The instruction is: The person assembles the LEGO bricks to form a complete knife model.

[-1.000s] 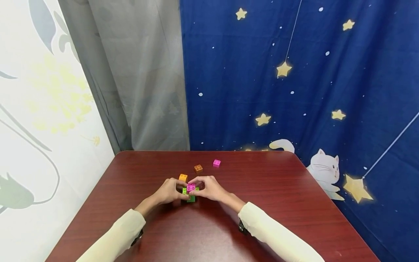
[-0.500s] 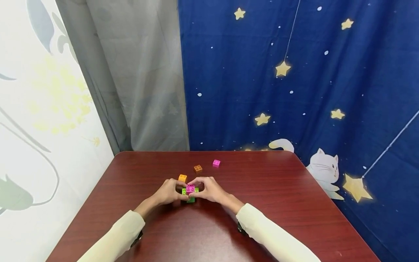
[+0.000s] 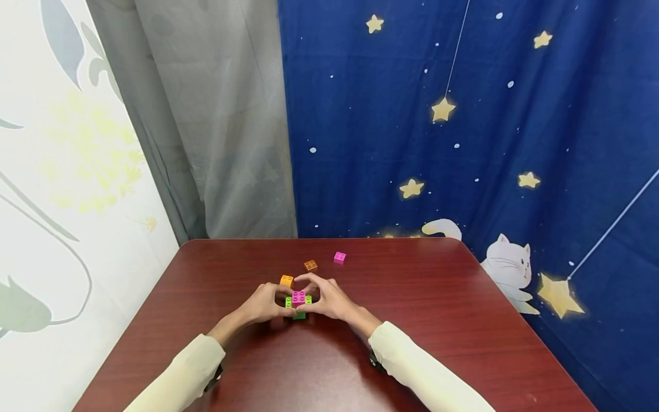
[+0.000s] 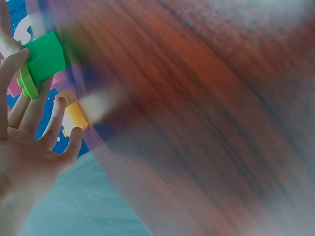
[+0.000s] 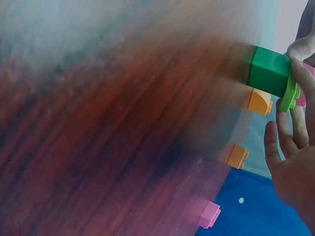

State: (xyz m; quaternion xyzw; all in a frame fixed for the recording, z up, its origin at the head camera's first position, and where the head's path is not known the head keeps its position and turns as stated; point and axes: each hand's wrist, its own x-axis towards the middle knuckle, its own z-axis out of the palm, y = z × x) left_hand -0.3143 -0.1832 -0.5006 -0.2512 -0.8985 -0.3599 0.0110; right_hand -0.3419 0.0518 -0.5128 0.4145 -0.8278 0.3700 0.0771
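Note:
A pink toy brick [image 3: 298,298] sits on a light green brick [image 3: 308,300], which lies across a darker green brick [image 5: 269,72]. This stack stands on the table between both hands. My left hand [image 3: 264,303] holds the pink brick from the left, thumb in front and index finger behind. From the right, my right hand [image 3: 332,298] keeps its thumb at the front of the stack, while its index finger arches up apart from the pink brick. Some fingertips are hidden behind the bricks.
Behind the stack stands a yellow-orange brick [image 3: 286,280], close to the left fingers. Farther back lie a darker orange brick [image 3: 310,265] and another pink brick [image 3: 340,257] on the reddish-brown table [image 3: 412,297]. Curtains [image 3: 370,126] hang beyond the table's far edge.
The right index finger has lifted away from the pink brick. The left hand keeps nearly the same place, and the stack stays where it was.

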